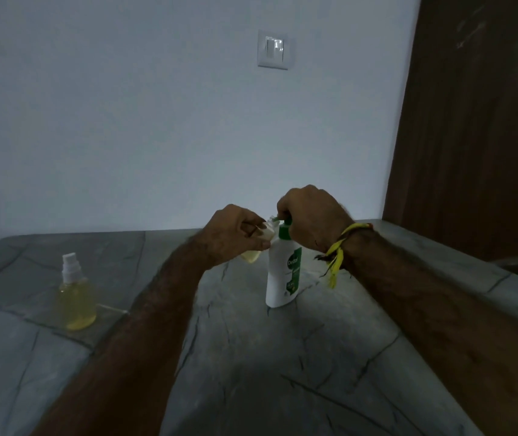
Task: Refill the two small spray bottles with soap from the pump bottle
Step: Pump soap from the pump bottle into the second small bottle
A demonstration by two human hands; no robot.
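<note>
Pump bottle [283, 269] standing upright on the grey worktop [251, 357]; white body, green label and green pump, long axis vertical, leaning slightly; nozzle pointing left. Right hand [309, 217] resting atop the pump, fingers curling round its head. Left hand [235, 236] gripping a small open spray bottle [262, 239] just left of the pump bottle, tilted, mouth meeting the nozzle, yellowish liquid inside. Second spray bottle [76, 294] standing upright well left of the pump bottle, white sprayer on, yellow liquid.
</note>
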